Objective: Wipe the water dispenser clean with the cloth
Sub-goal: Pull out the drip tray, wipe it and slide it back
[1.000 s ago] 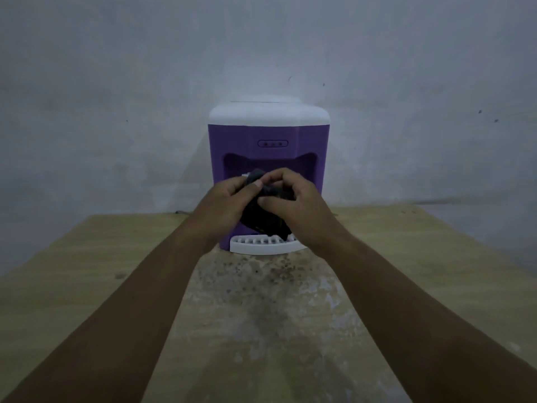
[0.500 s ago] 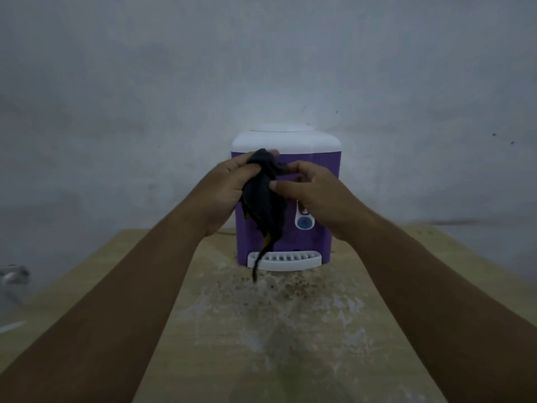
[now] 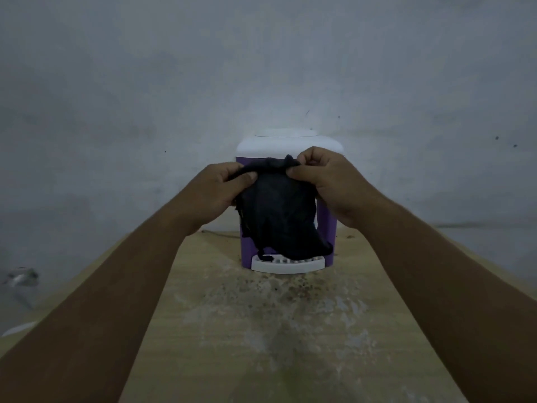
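Left grip point(image 3: 212, 190) and right grip point(image 3: 328, 184) each pinch the top edge of the dark, limp fabric cloth point(image 3: 279, 210) between thumb and curled fingers; both are closed on it. The cloth hangs spread between them at the centre of the frame. Its ragged lower edge reaches down to the white slotted plastic drip tray point(image 3: 302, 266); whether it touches the tray cannot be told. Behind it stands the purple plastic water dispenser with a white domed top point(image 3: 287, 144), upright on the pale wooden surface point(image 3: 261, 350) against the grey wall point(image 3: 261, 68). The cloth hides most of its front face.

Assessment: the step in hand appears to be opening out the cloth before wiping; no wiping contact is evident.

Recommendations:
- Gather the cloth into a flat pad under one palm. Loose tails would likely drag over the tray and the stained, speckled patch point(image 3: 284, 292) of the surface in front of it.
- Steady the casing with the other grip — it looks light and may slide or tip toward the wall under pressure.
- Work from the white top downward and finish at the tray, so dirt travels one way only.
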The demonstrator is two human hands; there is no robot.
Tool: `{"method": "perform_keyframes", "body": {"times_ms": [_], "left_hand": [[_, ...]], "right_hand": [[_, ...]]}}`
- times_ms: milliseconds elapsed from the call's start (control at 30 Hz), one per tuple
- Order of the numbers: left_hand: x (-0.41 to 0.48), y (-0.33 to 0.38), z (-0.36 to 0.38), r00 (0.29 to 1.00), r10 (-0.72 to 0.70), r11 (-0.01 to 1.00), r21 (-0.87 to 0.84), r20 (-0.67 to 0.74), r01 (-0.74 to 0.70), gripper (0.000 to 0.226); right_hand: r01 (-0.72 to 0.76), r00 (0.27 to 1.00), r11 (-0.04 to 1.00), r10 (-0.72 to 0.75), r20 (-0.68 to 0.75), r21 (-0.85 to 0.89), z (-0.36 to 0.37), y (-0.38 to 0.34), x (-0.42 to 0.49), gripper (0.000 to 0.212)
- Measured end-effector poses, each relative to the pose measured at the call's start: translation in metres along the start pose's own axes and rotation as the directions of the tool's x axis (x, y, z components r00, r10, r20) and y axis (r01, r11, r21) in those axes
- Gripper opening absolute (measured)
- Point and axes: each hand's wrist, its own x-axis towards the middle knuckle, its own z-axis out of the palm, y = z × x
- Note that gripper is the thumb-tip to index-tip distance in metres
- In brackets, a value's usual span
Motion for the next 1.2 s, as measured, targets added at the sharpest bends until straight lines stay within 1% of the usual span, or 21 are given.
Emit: {"method": "perform_keyframes", "body": {"times_ms": [67,133,200,267,367,433,500,567,600,633,667,700,733,767,800,867,933,1000,1067,1133,1200], "left_hand": [[0.002,0.000,-0.003,1.000,-0.025,1.000,-0.003,-0.009,0.025,0.022],[0.003,0.001,-0.005,0.999,-0.030,0.999,-0.027,-0.043,0.029,0.026],[0.005,0.003,-0.006,0.995,-0.041,0.993,-0.113,-0.096,0.030,0.026],[0.003,0.005,-0.003,0.993,-0.060,0.976,-0.213,-0.102,0.037,0.019],[-0.001,0.005,0.004,0.993,-0.092,0.937,-0.343,-0.078,0.060,0.019],[-0.003,0.003,0.009,0.988,-0.096,0.953,-0.299,-0.121,0.056,0.022],[-0.004,-0.001,0.015,0.975,-0.081,0.976,-0.214,-0.209,0.035,0.025],[-0.004,-0.007,0.020,0.946,-0.104,0.977,-0.208,-0.308,0.039,0.031],[-0.007,-0.012,0.020,0.927,-0.165,0.962,-0.262,-0.338,0.076,0.035],[-0.009,-0.014,0.020,0.911,-0.261,0.918,-0.374,-0.319,0.132,0.041],[-0.012,-0.016,0.020,0.904,-0.366,0.829,-0.520,-0.223,0.207,0.048],[-0.016,-0.019,0.020,0.893,-0.442,0.702,-0.652,-0.083,0.287,0.054],[-0.021,-0.021,0.020,0.873,-0.484,0.590,-0.718,0.052,0.369,0.057],[-0.028,-0.024,0.020,0.852,-0.500,0.523,-0.730,0.154,0.440,0.055],[-0.033,-0.029,0.022,0.838,-0.502,0.499,-0.721,0.211,0.480,0.048],[-0.041,-0.042,0.025,0.837,-0.493,0.499,-0.712,0.236,0.494,0.031],[-0.045,-0.052,0.027,0.839,-0.487,0.490,-0.720,0.242,0.492,0.021],[-0.045,-0.057,0.026,0.844,-0.493,0.520,-0.706,0.210,0.480,0.028],[-0.042,-0.058,0.026,0.841,-0.524,0.590,-0.654,0.137,0.474,0.036],[-0.042,-0.059,0.025,0.822,-0.562,0.626,-0.605,0.087,0.492,0.040],[-0.044,-0.059,0.022,0.812,-0.573,0.642,-0.557,0.109,0.527,0.038]], "right_hand": [[-0.037,0.999,0.999,0.036,-0.025,-0.020,-0.003,0.003,0.002,0.014],[-0.085,0.996,0.996,0.085,0.008,-0.035,-0.005,0.002,0.000,0.017],[-0.121,0.990,0.989,0.127,0.068,-0.083,-0.006,-0.001,-0.004,0.020],[-0.116,0.988,0.986,0.128,0.092,-0.123,-0.005,-0.004,-0.007,0.023],[-0.104,0.990,0.994,0.107,0.090,-0.030,0.001,-0.007,-0.010,0.014],[-0.130,0.988,0.990,0.125,0.090,0.054,0.007,-0.007,-0.012,0.014],[-0.159,0.984,0.982,0.150,0.092,0.103,0.013,-0.001,-0.012,0.014],[-0.179,0.983,0.982,0.175,0.061,0.064,0.019,0.004,-0.013,0.013],[-0.196,0.980,0.980,0.195,0.038,0.030,0.024,0.007,-0.014,0.013],[-0.210,0.978,0.978,0.210,0.009,0.011,0.027,0.010,-0.015,0.013],[-0.221,0.975,0.975,0.221,-0.018,0.018,0.029,0.013,-0.015,0.013],[-0.237,0.970,0.970,0.239,-0.041,0.047,0.033,0.016,-0.014,0.014],[-0.259,0.962,0.962,0.264,-0.065,0.082,0.035,0.019,-0.013,0.016],[-0.282,0.952,0.953,0.292,-0.090,0.111,0.038,0.022,-0.012,0.016],[-0.312,0.938,0.940,0.328,-0.116,0.135,0.039,0.025,-0.010,0.014],[-0.384,0.894,0.899,0.419,-0.159,0.210,0.041,0.030,-0.008,0.010],[-0.435,0.857,0.841,0.496,-0.141,0.321,0.041,0.037,-0.008,0.013],[-0.478,0.840,0.773,0.542,-0.040,0.417,0.039,0.043,-0.011,0.022],[-0.527,0.824,0.720,0.562,0.066,0.451,0.039,0.049,-0.015,0.018],[-0.582,0.796,0.691,0.592,0.127,0.429,0.039,0.054,-0.021,0.012],[-0.654,0.750,0.658,0.628,0.207,0.373,0.042,0.061,-0.028,0.023]]}}
